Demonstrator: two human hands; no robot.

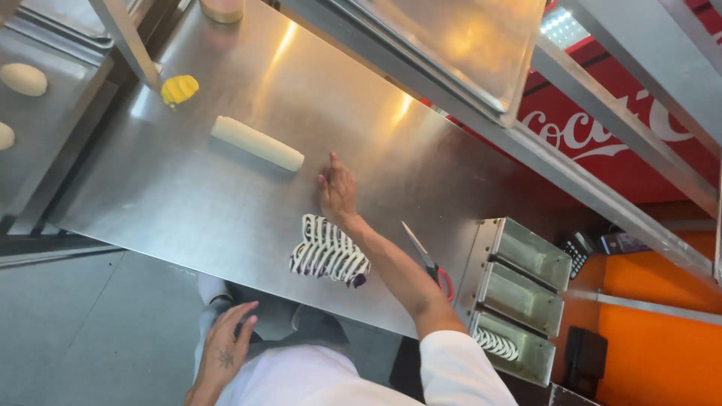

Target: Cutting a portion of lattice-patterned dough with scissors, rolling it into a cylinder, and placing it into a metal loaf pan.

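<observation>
The steel surface [226, 203] carries a pale dough log [257, 143], striped dough [329, 254], scissors [427, 259], and yellow dough [180, 89].

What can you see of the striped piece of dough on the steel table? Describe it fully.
The striped dough is a soft-looking, flattened piece with dark brown and white bands running across it, its edges wavy and one end darker. It lies flat on the shiny steel table, near the front edge. The person's right hand rests on the table just beyond it, and the forearm passes along its side; whether they touch cannot be told. A plain white dough roll lies apart, farther away.
</observation>
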